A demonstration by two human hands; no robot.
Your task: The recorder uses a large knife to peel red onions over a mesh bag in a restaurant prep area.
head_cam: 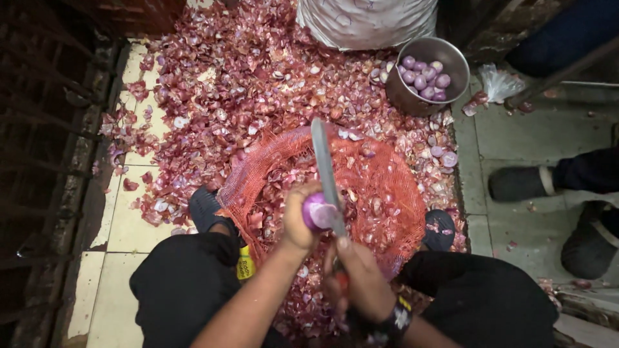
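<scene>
Head view, looking straight down between the person's knees.

Left hand (pixel 298 222): fingers curled tight around a peeled purple onion (pixel 317 212), held up over the lap, above the mesh sack. Only the onion's glossy cut side shows; the rest is covered by the fingers.

Right hand (pixel 358 277): closed in a fist on the handle of a knife (pixel 325 171). The handle is mostly hidden in the fist; a bit of red shows at the top of the grip. The blade is long and grey and points away from the body, its lower part lying against the onion's right side. A dark band with a pale patch sits on the right wrist.

Red mesh sack (pixel 387 174): spread open on the floor between the feet, with skins and a few onion pieces lying in it.

Onion skins (pixel 258 77): a thick red-purple litter covering the tiled floor (pixel 122 225) in front of the person, thinning toward the left.

Metal bowl (pixel 451 58): upper right, standing at the edge of the skins, holding peeled purple onions.

White sack (pixel 367 22): top centre, just beside the bowl, partly cut off by the frame.

Clear plastic bag (pixel 500 84): crumpled on the floor right of the bowl.

Right edge: another person's dark shoes (pixel 519 183) and trouser legs, well apart from the hands.

Dark trousers cover both knees at the bottom of the frame.
</scene>
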